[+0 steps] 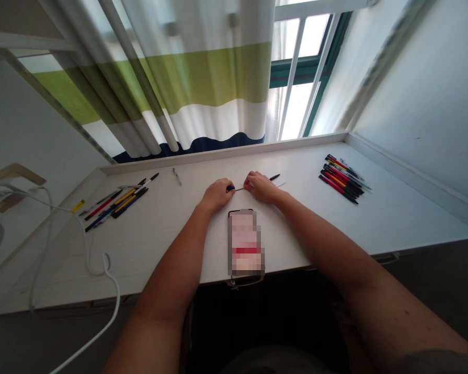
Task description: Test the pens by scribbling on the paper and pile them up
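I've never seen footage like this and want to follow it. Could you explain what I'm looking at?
There's no machine here: these are a person's own bare hands, seen by a camera worn on their head, looking forward and down. This is the only view.

The left hand grips a dark blue piece. A thin dark rod runs from it to the pinched fingertips of the right hand. Both are too small to identify surely.

On the white desk lie a pile of pens on the left, another on the right, and a smartphone with its screen blurred out. Behind hangs a striped curtain.
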